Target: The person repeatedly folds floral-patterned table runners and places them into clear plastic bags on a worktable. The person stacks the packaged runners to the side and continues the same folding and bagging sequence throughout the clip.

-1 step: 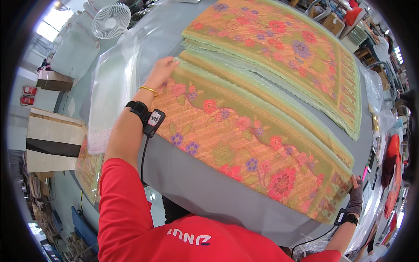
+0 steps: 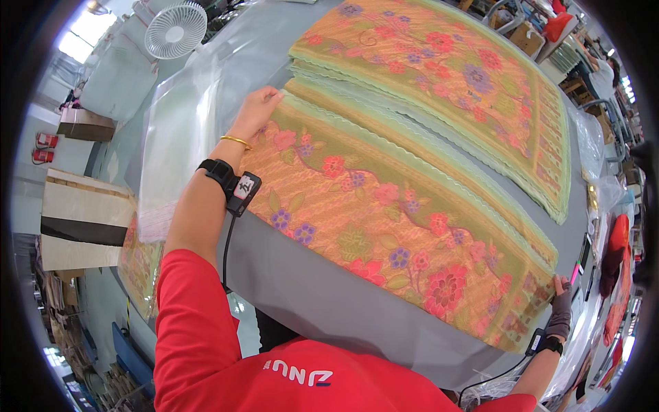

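Observation:
A floral orange and olive cloth (image 2: pixel 357 226) lies spread across the grey table in front of me, folded lengthwise. At its far left corner, my left hand (image 2: pixel 255 113) is closed with the fingertips pinching the edge. My right hand (image 2: pixel 561 309), in a dark fingerless glove, is at the near right end of the same cloth; its thumb and fingers are at the edge, partly hidden. Just beyond lies a stack of similar floral cloths (image 2: pixel 439 75), with pale green scalloped edges.
Clear plastic sleeves (image 2: pixel 180 151) lie on the table at the left, below a white fan (image 2: pixel 175 33). A pink and black pen (image 2: pixel 576 269) rests near the right edge. Crumpled plastic film (image 2: pixel 587 137) lines the far right side. A person (image 2: pixel 604 75) is in the background.

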